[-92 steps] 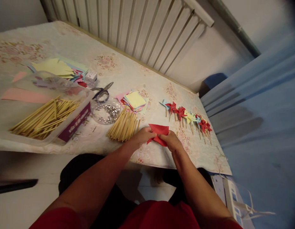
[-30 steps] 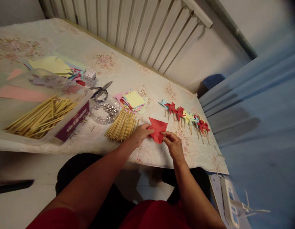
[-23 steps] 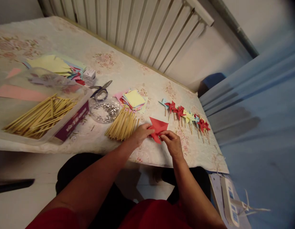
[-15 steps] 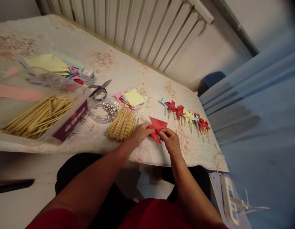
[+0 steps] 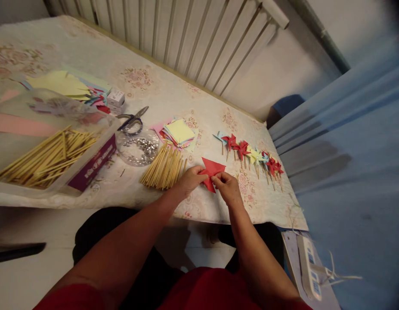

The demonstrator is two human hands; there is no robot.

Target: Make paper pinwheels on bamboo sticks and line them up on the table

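A red paper pinwheel (image 5: pixel 213 167), partly folded, is held above the front of the table between my two hands. My left hand (image 5: pixel 192 180) pinches its left side. On the right, the thumb and fingers of my right hand (image 5: pixel 227 185) press a folded point near the paper's middle; whether a pin is under them is hidden. Just left of my left hand lies a pile of short wooden sticks (image 5: pixel 162 168). Behind that pile is a stack of coloured paper squares (image 5: pixel 180 131). A round clear dish of metal pins (image 5: pixel 139 150) stands beside the sticks.
Finished pinwheels on sticks (image 5: pixel 242 150) lie in a row at the right. Scissors (image 5: pixel 134 119) rest behind the dish. A plastic bin (image 5: pixel 102 148) with more sticks fills the left, near small boxes (image 5: pixel 115 98). A power strip (image 5: pixel 309 267) sits past the table's right edge.
My right hand has shifted slightly left, its fingers pressing closer to the middle of the red paper. My left hand keeps its hold. The view has moved a little.
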